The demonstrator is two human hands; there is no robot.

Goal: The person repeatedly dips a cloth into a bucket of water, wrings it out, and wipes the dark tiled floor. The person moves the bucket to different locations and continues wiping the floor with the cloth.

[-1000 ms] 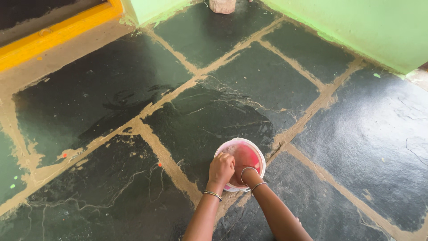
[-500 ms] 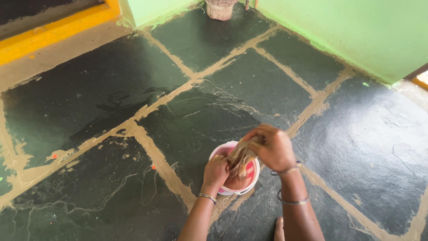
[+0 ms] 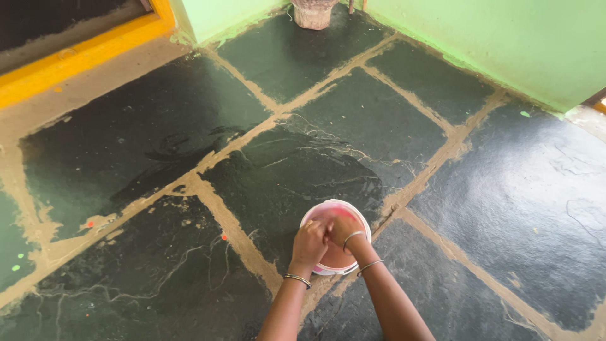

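Note:
A small pink bucket with a white rim (image 3: 364,221) stands on the dark stone floor and holds reddish-brown water. Both my hands are down in its mouth, pressed close together. My left hand (image 3: 310,243) is a fist at the near left rim. My right hand (image 3: 344,228) is clenched just beside it, over the water. A wet tan cloth is squeezed between the two fists, and only a sliver of it shows. Metal bangles sit on both wrists.
The floor is large dark slabs (image 3: 139,132) with tan mortar joints and a wet patch beyond the bucket. Green walls (image 3: 505,38) close off the far right. A clay pot (image 3: 312,12) stands in the corner. A yellow step (image 3: 76,60) runs along the far left.
Half a second ago my right hand held the tan cloth up above the bucket. It has come back down, and both fists now meet inside the bucket's mouth.

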